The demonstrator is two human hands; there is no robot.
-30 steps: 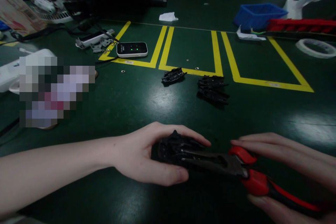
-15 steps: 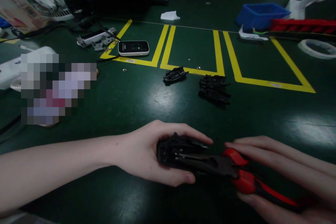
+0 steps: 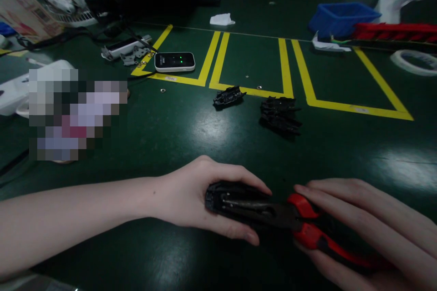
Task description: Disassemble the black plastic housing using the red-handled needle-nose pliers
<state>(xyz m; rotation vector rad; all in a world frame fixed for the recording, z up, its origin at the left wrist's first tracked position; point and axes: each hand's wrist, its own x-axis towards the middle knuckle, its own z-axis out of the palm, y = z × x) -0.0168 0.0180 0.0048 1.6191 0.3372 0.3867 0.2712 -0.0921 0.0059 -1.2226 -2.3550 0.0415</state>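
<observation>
Low in the middle of the frame, the left hand (image 3: pixel 194 195) grips a black part (image 3: pixel 212 201) between thumb and fingers. At lower right, the right hand (image 3: pixel 382 223) holds red-handled pliers (image 3: pixel 305 234), their nose over the part; whether they bite it, I cannot tell. The step in hand looks like working the part with the pliers; the next move calls for a steady left grip and even pressure on the handles.

Nothing legible is showing: the small white rectangular labels (image 3: pixel 170 79) on the flat yellow tape strips (image 3: pixel 334 106) and the pale print (image 3: pixel 163 60) on the black-topped, white-edged oblong device (image 3: pixel 175 62) are appearing too blurred.
</observation>
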